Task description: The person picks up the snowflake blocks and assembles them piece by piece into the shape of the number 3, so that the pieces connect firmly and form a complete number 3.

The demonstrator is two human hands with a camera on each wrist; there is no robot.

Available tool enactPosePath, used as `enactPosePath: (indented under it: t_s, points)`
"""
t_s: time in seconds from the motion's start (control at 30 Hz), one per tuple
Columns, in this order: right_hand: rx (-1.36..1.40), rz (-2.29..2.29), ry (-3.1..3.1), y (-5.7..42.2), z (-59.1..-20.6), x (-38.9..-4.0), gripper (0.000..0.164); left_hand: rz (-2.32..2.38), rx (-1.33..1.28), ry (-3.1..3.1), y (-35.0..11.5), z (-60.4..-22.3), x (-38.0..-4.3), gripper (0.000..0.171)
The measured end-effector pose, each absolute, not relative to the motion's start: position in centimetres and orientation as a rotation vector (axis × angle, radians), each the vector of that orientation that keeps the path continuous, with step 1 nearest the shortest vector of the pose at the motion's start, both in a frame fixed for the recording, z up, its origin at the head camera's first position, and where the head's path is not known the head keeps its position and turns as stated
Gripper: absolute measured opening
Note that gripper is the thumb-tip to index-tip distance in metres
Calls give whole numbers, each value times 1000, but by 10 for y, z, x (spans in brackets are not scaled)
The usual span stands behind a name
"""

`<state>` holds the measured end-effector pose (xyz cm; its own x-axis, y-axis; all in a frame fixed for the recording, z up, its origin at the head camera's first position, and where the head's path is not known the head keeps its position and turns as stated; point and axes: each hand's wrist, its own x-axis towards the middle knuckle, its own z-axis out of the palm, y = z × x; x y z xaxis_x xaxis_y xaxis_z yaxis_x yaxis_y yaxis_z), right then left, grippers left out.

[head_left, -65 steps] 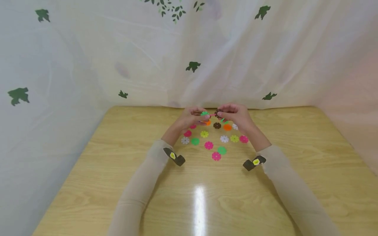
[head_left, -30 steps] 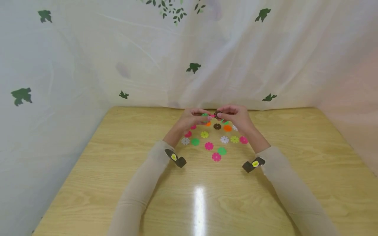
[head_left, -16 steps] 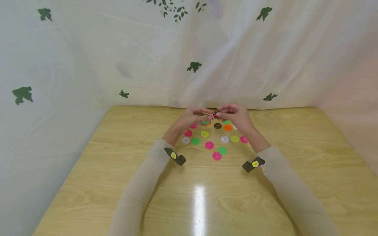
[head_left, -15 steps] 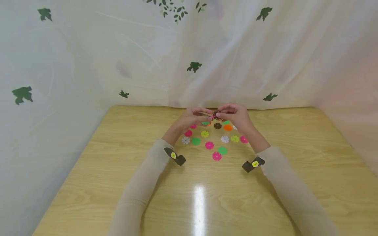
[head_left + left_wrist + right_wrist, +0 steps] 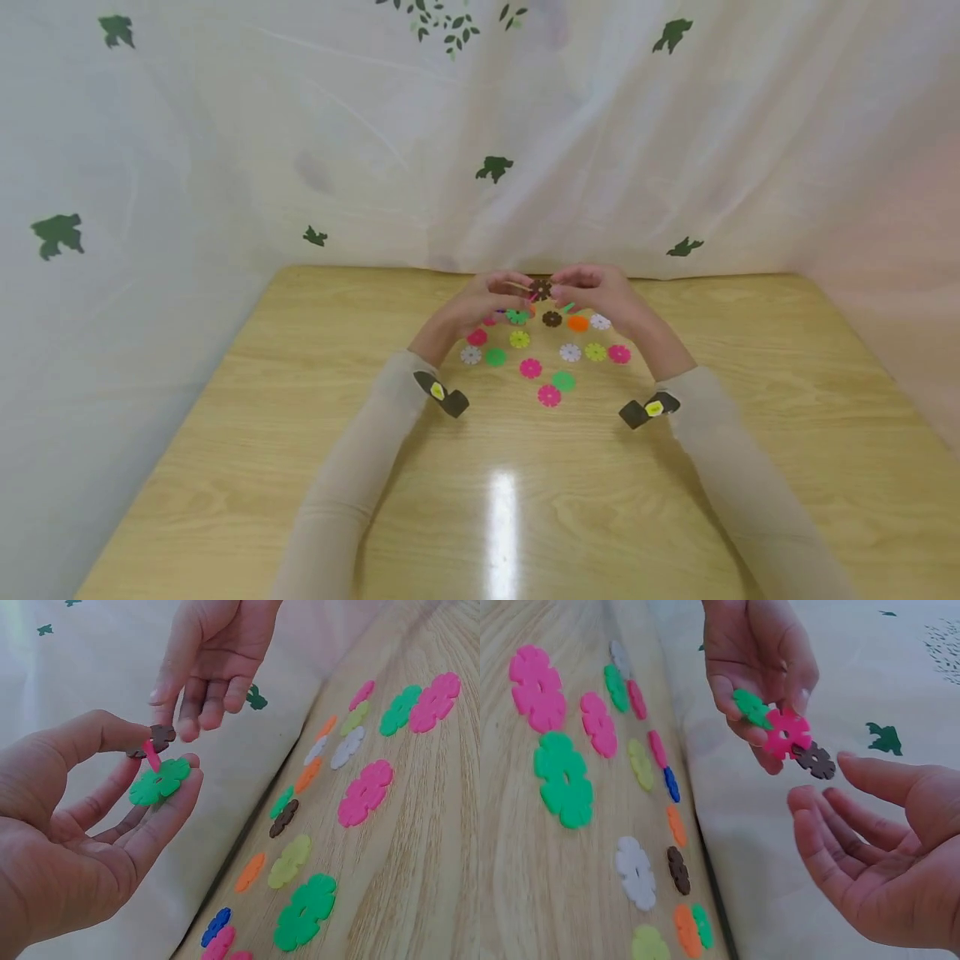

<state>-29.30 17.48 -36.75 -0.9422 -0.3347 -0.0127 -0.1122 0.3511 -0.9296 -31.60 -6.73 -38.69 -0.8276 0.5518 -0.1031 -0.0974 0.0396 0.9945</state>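
My left hand (image 5: 486, 302) pinches a small chain of notched plastic flower discs, held above the far part of the table. The chain is a green disc (image 5: 159, 782), a pink disc (image 5: 786, 733) and a brown disc (image 5: 816, 760), slotted edge to edge, with pink in the middle. In the left wrist view, the left thumb or a finger meets the pink disc, and the green one lies against other fingers. Just beside the brown disc is my right hand (image 5: 892, 855), fingers parted and loosely bent, holding nothing; a narrow gap shows between its fingertips and that disc.
Several loose discs lie flat on the wooden table (image 5: 360, 433), among them a pink one (image 5: 549, 396), a green one (image 5: 563, 381), a white one (image 5: 570, 352) and a brown one (image 5: 552, 319). A pale curtain (image 5: 375, 167) hangs behind the table's far edge.
Earlier my right hand pinched the brown disc against the pink one. Now it has let go and moved slightly right, and the brown disc stays joined to the chain in my left hand.
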Motion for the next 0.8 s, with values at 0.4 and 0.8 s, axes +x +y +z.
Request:
enactPosePath:
  t_s: [0.4,0.8]
  points:
    - [-635,-1219,2373,193,-371,-286,34,1893,381,1851,-65,-390,-318,37]
    - [-987,-964,2342,195,-394,-278,25,1869,397,1942,-67,-394,-323,43]
